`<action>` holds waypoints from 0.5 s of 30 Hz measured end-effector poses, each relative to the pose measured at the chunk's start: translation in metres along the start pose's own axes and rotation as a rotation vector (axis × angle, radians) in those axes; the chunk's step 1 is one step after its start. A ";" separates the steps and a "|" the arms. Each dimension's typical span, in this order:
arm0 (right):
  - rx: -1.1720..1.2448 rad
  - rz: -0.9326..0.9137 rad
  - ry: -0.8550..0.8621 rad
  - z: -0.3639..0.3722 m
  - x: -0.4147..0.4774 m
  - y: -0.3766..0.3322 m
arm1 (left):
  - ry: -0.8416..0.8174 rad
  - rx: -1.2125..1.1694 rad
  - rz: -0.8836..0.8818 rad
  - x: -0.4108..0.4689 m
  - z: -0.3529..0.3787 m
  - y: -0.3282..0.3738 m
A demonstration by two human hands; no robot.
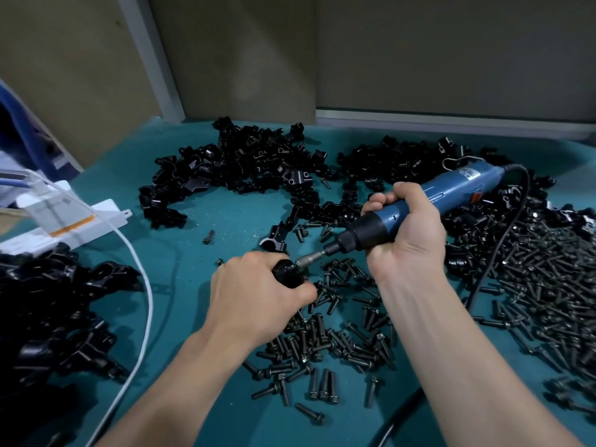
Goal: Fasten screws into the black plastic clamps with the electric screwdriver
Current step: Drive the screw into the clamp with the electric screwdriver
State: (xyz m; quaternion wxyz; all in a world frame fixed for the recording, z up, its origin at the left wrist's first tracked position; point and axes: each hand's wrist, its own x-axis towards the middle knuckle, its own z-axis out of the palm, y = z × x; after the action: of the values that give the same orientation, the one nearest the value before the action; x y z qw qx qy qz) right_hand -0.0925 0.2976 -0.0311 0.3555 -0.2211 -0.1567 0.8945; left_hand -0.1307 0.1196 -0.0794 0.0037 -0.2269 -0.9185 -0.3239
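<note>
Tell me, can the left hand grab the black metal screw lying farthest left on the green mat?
Probably not yet: the left hand grips a black plastic clamp. Otherwise only bare green mat lies before the black metal screw.

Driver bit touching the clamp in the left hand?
Touching. Head view: the bit of the electric screwdriver runs straight into the black clamp gripped by the left hand, no gap showing.

Dim, even overhead light, soft shadows, faint sheen on black parts, wide-angle bending and blur toward the edges.
</note>
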 end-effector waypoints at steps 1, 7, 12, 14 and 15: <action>-0.002 -0.005 -0.003 0.000 0.000 0.000 | 0.002 0.004 -0.003 0.000 0.000 0.000; -0.018 -0.017 -0.036 0.002 -0.002 -0.001 | -0.002 0.001 -0.006 0.001 0.001 0.001; -0.028 -0.028 -0.045 0.003 -0.004 0.000 | -0.006 -0.012 -0.007 0.001 0.002 0.001; -0.023 -0.031 -0.044 0.002 -0.004 -0.001 | -0.011 -0.020 -0.007 0.001 0.003 0.002; -0.022 -0.031 -0.044 0.001 -0.004 -0.001 | -0.013 -0.018 -0.005 0.001 0.003 0.003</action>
State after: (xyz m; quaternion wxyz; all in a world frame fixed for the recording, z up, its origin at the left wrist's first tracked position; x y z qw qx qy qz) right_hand -0.0902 0.2950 -0.0287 0.3633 -0.2028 -0.1779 0.8918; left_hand -0.1298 0.1233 -0.0800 -0.0052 -0.2269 -0.9161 -0.3306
